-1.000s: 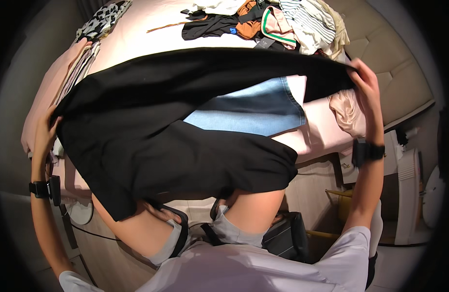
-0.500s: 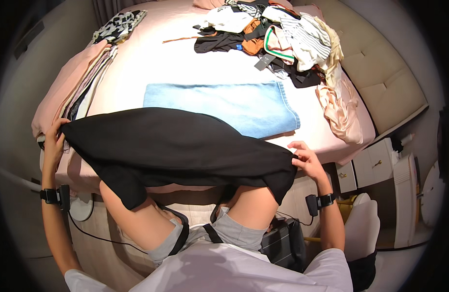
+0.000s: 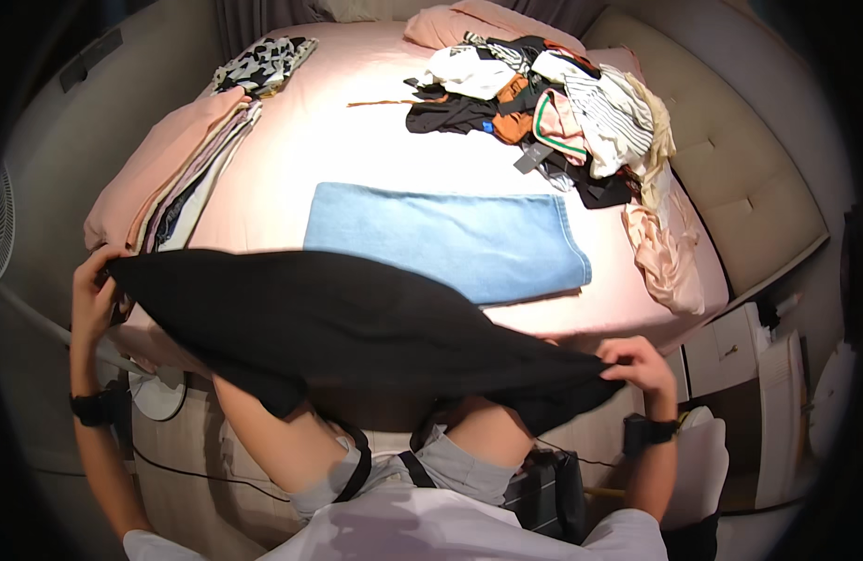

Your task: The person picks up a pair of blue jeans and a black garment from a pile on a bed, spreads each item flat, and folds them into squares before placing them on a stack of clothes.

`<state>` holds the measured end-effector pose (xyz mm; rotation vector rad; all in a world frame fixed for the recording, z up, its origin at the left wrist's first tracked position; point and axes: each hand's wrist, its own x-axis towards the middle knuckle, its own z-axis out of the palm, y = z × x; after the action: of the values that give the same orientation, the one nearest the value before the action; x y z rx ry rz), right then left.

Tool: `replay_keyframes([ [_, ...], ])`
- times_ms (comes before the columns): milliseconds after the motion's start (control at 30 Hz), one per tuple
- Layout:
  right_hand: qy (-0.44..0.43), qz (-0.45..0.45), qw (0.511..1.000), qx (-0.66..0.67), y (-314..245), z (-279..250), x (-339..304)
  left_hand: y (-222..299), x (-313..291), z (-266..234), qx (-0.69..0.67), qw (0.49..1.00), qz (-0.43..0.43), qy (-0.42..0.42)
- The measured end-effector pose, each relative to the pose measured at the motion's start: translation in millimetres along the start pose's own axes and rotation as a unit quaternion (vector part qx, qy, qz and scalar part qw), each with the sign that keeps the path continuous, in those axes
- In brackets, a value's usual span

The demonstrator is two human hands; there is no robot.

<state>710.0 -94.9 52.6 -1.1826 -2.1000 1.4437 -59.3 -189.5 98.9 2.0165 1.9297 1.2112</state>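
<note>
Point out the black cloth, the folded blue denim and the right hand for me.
Black cloth (image 3: 347, 323): head view, middle of its span.
Folded blue denim (image 3: 455, 238): head view, upper face.
Right hand (image 3: 645, 364): head view, back of it.

From here the wide black garment (image 3: 356, 323) across the lower middle looks like matt, smooth cloth, and the folded pale-blue rectangle (image 3: 441, 238) at centre like dull denim. The padded beige headboard (image 3: 754, 182), upper right, seems smooth leather or similar.
</note>
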Motion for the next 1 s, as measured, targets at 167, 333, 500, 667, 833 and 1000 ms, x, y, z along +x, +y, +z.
replay_keyframes([
  [167, 0.071, 0.08, 0.992, -0.062, -88.1, -80.4, 6.7, 4.4, 64.4, -16.4, -0.068, 0.991, 0.016, -0.111],
  [333, 0.232, -0.206, 0.938, -0.152, -175.5, -203.5, 114.9, 25.7, 192.1, -74.1, 0.028, 0.988, 0.142, 0.049],
  [500, 0.505, -0.375, 0.739, -0.242, -211.6, -266.7, 154.5, 53.1, 247.0, -59.1, 0.128, 0.942, 0.187, 0.246],
  [667, 0.611, -0.271, 0.632, -0.394, -174.5, -243.2, 144.1, 27.1, 222.5, -25.0, 0.154, 0.938, 0.209, 0.229],
  [833, 0.411, -0.209, 0.701, -0.543, -85.3, -188.5, 97.3, 25.2, 126.5, 33.0, 0.208, 0.921, 0.305, 0.123],
  [1000, 0.209, -0.035, 0.806, -0.552, -8.9, -106.7, 73.6, 0.1, 33.4, 87.9, 0.269, 0.931, 0.244, -0.03],
])
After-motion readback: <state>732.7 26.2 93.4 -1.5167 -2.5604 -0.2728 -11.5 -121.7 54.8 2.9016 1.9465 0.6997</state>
